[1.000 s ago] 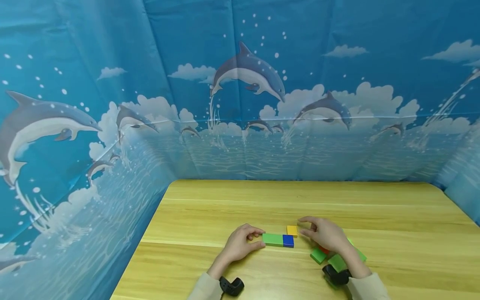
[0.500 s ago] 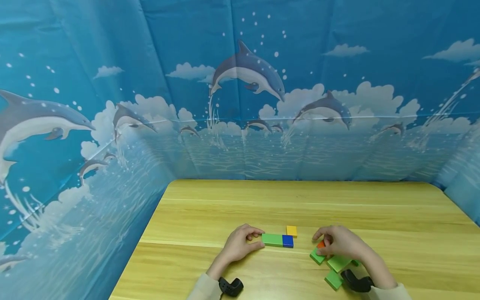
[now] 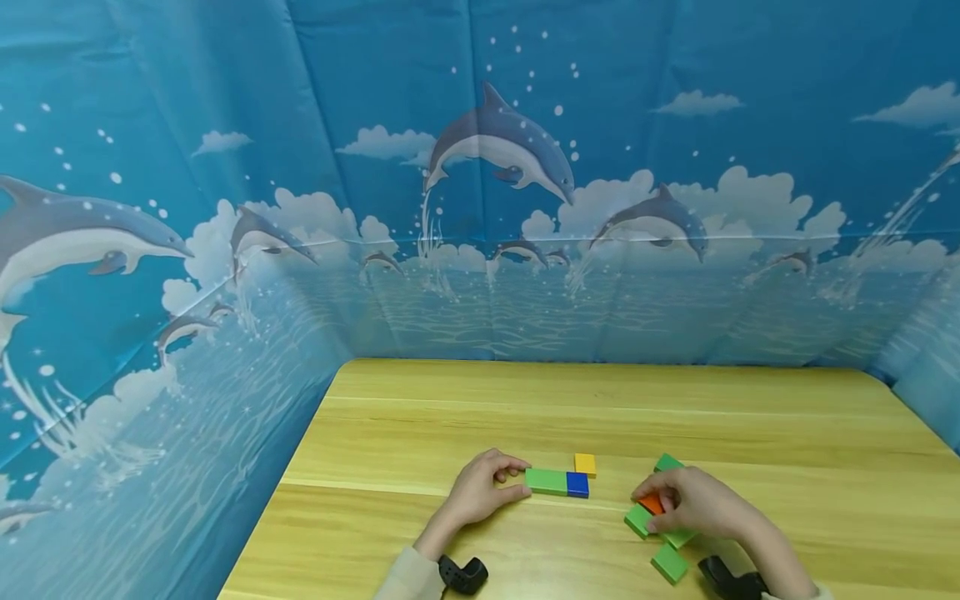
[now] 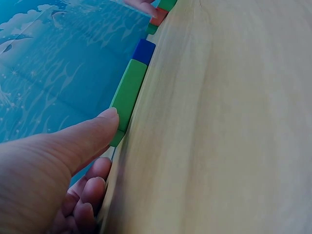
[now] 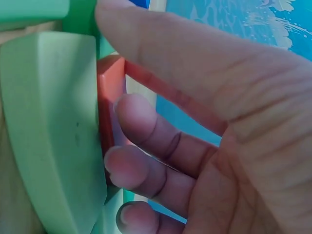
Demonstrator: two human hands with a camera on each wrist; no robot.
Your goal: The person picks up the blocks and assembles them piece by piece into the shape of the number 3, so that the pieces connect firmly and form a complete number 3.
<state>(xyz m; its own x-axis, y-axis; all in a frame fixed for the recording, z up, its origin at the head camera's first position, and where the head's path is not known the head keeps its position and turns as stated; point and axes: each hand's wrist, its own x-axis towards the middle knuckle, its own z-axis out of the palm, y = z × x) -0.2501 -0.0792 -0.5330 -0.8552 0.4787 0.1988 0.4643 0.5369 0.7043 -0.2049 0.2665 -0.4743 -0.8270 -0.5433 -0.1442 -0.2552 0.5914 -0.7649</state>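
My left hand (image 3: 480, 492) pinches the left end of a long green block (image 3: 546, 481) between thumb and fingers. A blue block (image 3: 577, 484) sits end to end with it, and a yellow block (image 3: 585, 465) lies just behind the blue one. Over at the right, my right hand (image 3: 697, 504) curls its index finger and thumb around an orange-red block (image 3: 652, 503). The thumb tip comes right beside a small green block (image 3: 637, 521). In the right wrist view the orange-red block (image 5: 112, 83) stands between a large pale green block (image 5: 63, 126) and my curled fingers.
Another green block (image 3: 669, 564) lies nearer the front, and one more green block (image 3: 667, 462) shows behind the right hand. The wooden table (image 3: 420, 408) meets a blue dolphin curtain (image 3: 480, 300) at its back and sides. Black bands sit on both wrists.
The right hand has moved from beside the yellow block, right and toward the front, to the orange-red block among the green ones. The left hand has stayed at the long green block.
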